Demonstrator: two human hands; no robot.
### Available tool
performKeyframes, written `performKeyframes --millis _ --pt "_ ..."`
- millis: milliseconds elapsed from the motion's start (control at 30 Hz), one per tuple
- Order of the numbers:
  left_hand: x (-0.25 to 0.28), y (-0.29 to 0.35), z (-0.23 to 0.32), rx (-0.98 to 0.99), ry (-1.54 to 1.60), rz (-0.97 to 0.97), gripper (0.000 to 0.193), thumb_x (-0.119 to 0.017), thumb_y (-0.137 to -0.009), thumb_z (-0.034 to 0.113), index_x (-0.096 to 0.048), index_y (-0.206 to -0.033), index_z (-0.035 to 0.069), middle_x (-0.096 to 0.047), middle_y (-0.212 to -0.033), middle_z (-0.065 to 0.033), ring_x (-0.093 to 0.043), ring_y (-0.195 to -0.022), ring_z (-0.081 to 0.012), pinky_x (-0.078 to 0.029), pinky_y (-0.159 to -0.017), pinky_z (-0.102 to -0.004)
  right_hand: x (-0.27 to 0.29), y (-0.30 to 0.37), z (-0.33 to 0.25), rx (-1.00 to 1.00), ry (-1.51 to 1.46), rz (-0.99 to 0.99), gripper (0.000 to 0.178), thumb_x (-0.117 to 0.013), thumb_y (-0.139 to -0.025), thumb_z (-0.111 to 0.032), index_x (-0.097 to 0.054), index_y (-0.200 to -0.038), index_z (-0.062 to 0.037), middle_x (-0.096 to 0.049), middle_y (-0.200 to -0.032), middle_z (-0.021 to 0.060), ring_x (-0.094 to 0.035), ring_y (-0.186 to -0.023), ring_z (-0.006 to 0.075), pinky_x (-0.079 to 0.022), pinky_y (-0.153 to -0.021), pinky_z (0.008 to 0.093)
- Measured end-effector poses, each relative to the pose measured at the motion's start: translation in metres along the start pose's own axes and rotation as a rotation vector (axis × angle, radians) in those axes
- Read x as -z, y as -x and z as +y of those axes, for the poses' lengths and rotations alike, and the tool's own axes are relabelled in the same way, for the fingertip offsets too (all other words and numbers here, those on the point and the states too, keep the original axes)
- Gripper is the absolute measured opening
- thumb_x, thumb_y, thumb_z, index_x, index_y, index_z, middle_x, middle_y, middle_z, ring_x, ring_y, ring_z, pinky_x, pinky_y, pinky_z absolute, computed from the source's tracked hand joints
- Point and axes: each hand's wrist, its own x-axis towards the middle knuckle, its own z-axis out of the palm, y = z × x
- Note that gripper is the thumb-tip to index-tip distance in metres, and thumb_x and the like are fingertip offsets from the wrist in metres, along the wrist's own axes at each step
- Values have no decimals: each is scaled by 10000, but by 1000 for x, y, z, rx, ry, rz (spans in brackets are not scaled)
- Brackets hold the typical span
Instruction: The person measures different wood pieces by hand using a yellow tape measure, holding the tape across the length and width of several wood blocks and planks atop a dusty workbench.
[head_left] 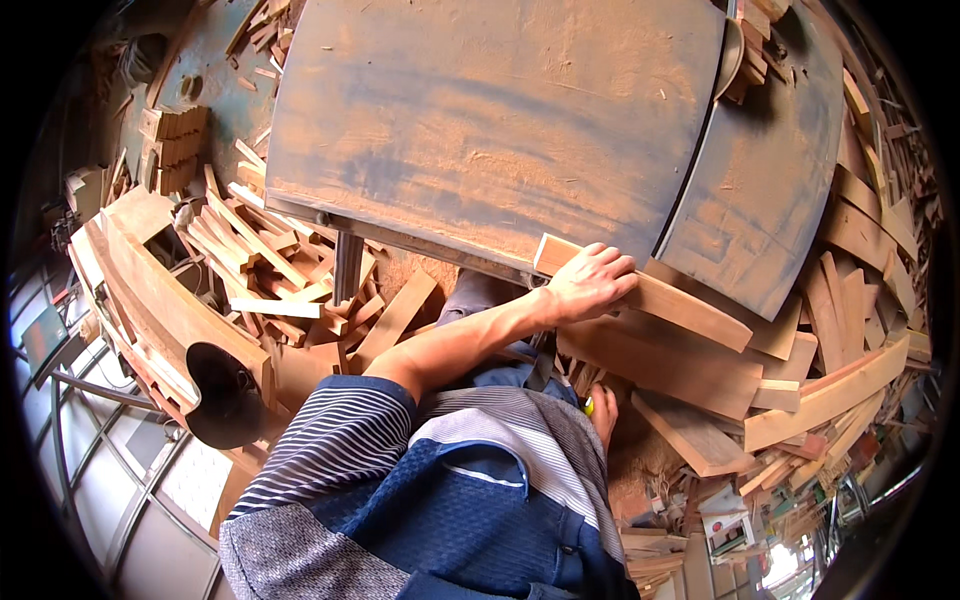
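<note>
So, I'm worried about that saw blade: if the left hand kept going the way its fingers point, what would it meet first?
The left hand rests on a wooden board, fingers pointing right along it. It would likely meet more of that board first; the saw blade sits farther up.

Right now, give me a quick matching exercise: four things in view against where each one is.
Things:
1. left hand
2. saw table
3. saw blade
4. offcut pile

Places:
A. lower left of the table, on the floor
B. on a wooden board at the table's near edge
C. top middle, dusted with sawdust
D. in the table's slot, upper right

Pairs: 1-B, 2-C, 3-D, 4-A
</note>
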Motion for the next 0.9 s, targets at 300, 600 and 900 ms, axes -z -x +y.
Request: performKeyframes --millis 300,600,900 --pt "8 8 -7 44 45 39 376 -807 -761 303 -643 -1036 104 -628 -1122 -59 -596 -1034 -254 -464 -907 -396 4 -25 -12 -224 -184 13 485 -639 -1002 -360 -600 -1316 8 -637 -1070 86 -605 -943 185 -512 -828 315" --pt "18 17 -13 50 58 53 414 -823 -749 313 -642 -1043 85 -641 -1147 -76 -604 -1042 -277 -462 -915 -423 8 -24 -15 -234 -216 58 485 -634 -1010 -380 -585 -1322 -11 -607 -1107 89 -602 -952 188 -542 -781 331" --pt "19 26 -12 35 77 33 410 -828 -747 309 -640 -1037 88 -638 -1134 -73 -603 -1027 -273 -466 -906 -421 0 -21 -22 -220 -162 72 441 -647 -1006 -356 -624 -1274 -7 -627 -1077 95 -614 -921 195 -542 -783 326"
